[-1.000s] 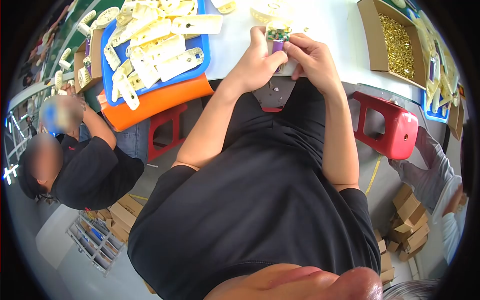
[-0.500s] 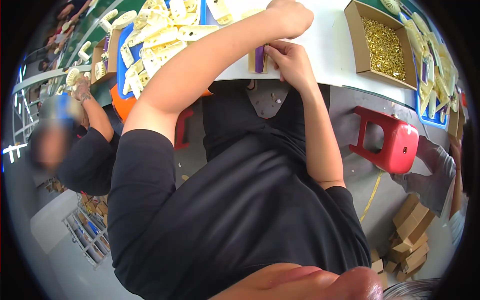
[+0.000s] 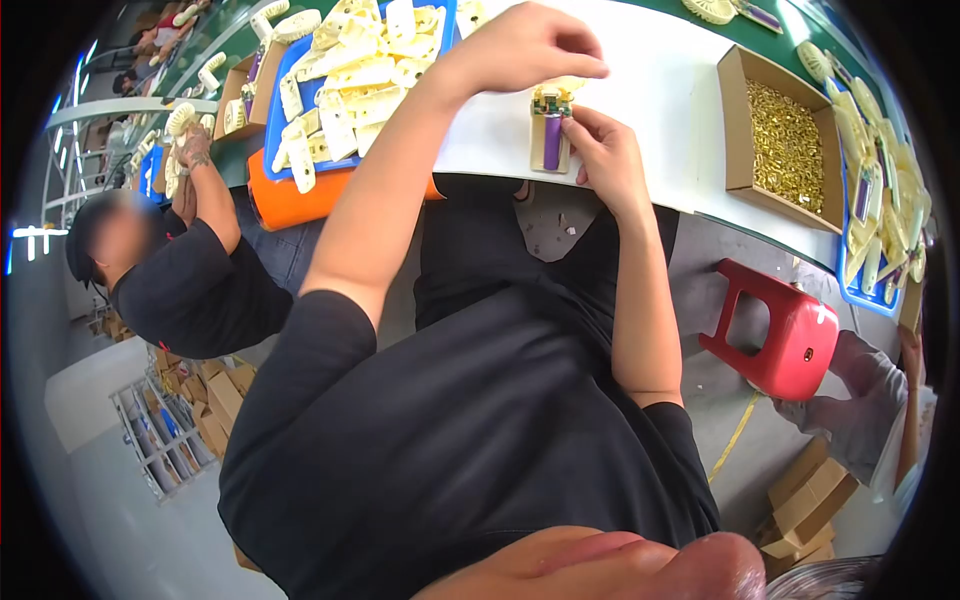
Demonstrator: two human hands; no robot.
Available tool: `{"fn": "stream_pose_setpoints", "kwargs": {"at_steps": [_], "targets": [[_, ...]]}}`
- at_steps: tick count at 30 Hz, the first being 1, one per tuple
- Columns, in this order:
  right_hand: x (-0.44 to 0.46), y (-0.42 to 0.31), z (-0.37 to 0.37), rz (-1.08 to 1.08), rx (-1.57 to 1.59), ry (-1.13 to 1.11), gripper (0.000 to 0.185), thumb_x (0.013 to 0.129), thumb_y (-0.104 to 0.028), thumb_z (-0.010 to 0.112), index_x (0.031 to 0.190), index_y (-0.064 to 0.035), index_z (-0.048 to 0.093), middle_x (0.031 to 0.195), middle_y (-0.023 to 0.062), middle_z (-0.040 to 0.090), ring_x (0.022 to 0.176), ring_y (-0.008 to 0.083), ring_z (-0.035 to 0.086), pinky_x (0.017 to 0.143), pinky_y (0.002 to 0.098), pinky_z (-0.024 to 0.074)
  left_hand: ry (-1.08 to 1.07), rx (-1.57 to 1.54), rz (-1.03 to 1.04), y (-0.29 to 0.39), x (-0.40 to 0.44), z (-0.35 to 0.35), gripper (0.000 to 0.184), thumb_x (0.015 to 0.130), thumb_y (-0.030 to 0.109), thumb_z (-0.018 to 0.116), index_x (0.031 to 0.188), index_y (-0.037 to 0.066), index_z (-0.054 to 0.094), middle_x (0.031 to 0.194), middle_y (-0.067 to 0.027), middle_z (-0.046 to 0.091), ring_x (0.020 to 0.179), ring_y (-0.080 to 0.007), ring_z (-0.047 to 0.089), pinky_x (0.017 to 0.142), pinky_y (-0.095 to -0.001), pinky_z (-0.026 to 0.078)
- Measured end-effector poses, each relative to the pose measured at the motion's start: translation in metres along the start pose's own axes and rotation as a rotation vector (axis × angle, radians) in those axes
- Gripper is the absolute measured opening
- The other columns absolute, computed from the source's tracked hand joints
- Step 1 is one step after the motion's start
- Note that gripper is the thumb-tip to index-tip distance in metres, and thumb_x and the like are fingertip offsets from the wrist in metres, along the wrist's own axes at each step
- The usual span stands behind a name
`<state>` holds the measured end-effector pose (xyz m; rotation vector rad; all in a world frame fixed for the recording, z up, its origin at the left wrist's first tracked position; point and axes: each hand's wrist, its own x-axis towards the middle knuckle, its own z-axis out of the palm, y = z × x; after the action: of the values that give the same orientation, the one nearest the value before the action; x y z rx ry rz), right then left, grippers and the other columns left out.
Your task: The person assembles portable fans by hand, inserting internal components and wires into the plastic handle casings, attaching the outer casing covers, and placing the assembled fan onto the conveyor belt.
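Observation:
A cream plastic handle shell (image 3: 537,150) lies on the white table, with a purple cylindrical battery (image 3: 552,142) along it and a small green circuit board (image 3: 548,104) at its far end. My right hand (image 3: 605,160) pinches the shell's right edge between thumb and fingers, beside the battery. Just beyond the circuit board, my left hand (image 3: 525,48) hovers palm down. Its thumb and curled fingers are apart, and nothing shows between them. A pale cream part (image 3: 568,84) sits under that hand at the shell's far end; whether the two touch is unclear.
On the left, a blue tray (image 3: 445,25) holds many cream shells. A cardboard box (image 3: 738,130) of small brass-coloured pieces stands on the right, with another loaded blue tray (image 3: 868,298) beyond it. A co-worker (image 3: 195,290) sits left; a red stool (image 3: 790,340) stands right.
My left hand has drawn back left and loosened from a fist, uncovering the circuit board. My right hand keeps its pinch on the shell. The whole view has shifted slightly.

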<state>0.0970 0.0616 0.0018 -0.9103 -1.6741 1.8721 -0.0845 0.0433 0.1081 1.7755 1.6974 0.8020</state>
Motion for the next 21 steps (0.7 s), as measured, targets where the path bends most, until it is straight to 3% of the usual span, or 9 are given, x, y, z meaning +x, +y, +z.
{"fn": "stream_pose_setpoints", "kwargs": {"at_steps": [1,3,6,10,13,14,21], "targets": [[-0.001,-0.002,-0.001,0.027,0.010,-0.019,0.031,0.101,-0.018,0.064,0.122,0.0039,0.071,0.086,0.0042,0.070,0.054,0.0065,0.053,0.046,0.0234,0.0469,0.103,-0.056,0.043,-0.012,-0.022,-0.001,0.024,0.091,0.024,0.076,0.102,0.003,0.079,0.088,-0.0070,0.076,0.078,-0.0136,0.068,0.073,-0.0267,0.054],[-0.001,0.000,-0.001,0.015,0.041,-0.007,0.031,0.101,-0.018,0.065,0.122,0.0041,0.071,0.085,0.0034,0.070,0.053,0.0052,0.052,0.046,0.0216,0.0442,0.094,-0.164,-0.166,-0.023,-0.058,0.001,0.020,0.096,0.020,0.073,0.105,0.002,0.075,0.087,-0.0024,0.073,0.073,-0.0077,0.062,0.063,-0.0245,0.049],[-0.002,0.003,-0.003,0.012,0.066,-0.008,0.032,0.100,-0.019,0.067,0.121,0.0049,0.071,0.086,0.0039,0.071,0.052,0.0054,0.053,0.046,0.0213,0.0430,0.132,-0.281,-0.235,-0.042,-0.079,0.014,0.020,0.096,0.020,0.072,0.108,0.004,0.075,0.086,-0.0021,0.073,0.071,-0.0067,0.058,0.061,-0.0223,0.047],[-0.006,0.006,-0.004,0.004,0.074,-0.010,0.031,0.099,-0.018,0.068,0.121,0.0035,0.072,0.087,0.0046,0.073,0.052,0.0057,0.054,0.048,0.0211,0.0431,0.042,-0.187,-0.242,-0.055,-0.073,0.015,0.024,0.093,0.023,0.074,0.103,0.001,0.075,0.087,-0.0048,0.074,0.073,-0.0110,0.066,0.063,-0.0270,0.056],[-0.006,0.009,-0.005,-0.003,0.069,-0.017,0.030,0.099,-0.018,0.068,0.122,0.0018,0.073,0.087,0.0043,0.073,0.052,0.0058,0.055,0.049,0.0213,0.0434,-0.048,-0.271,-0.367,-0.038,-0.065,0.001,0.024,0.089,0.021,0.077,0.091,-0.003,0.075,0.071,-0.0071,0.069,0.058,-0.0121,0.060,0.057,-0.0302,0.051],[-0.007,0.007,-0.005,-0.004,0.069,-0.025,0.030,0.099,-0.018,0.067,0.122,0.0011,0.073,0.086,0.0038,0.072,0.052,0.0057,0.054,0.050,0.0213,0.0434,-0.042,-0.294,-0.327,-0.038,-0.065,-0.001,0.023,0.092,0.020,0.074,0.091,-0.003,0.075,0.069,-0.0025,0.066,0.057,-0.0075,0.057,0.053,-0.0267,0.048],[-0.009,0.012,-0.006,-0.001,0.048,-0.053,0.028,0.099,-0.017,0.068,0.121,-0.0005,0.074,0.081,0.0005,0.069,0.054,0.0051,0.054,0.049,0.0209,0.0423,-0.129,-0.326,-0.383,-0.042,-0.059,-0.009,0.021,0.087,0.017,0.076,0.088,-0.004,0.076,0.067,-0.0055,0.067,0.054,-0.0105,0.059,0.052,-0.0274,0.049]]}}
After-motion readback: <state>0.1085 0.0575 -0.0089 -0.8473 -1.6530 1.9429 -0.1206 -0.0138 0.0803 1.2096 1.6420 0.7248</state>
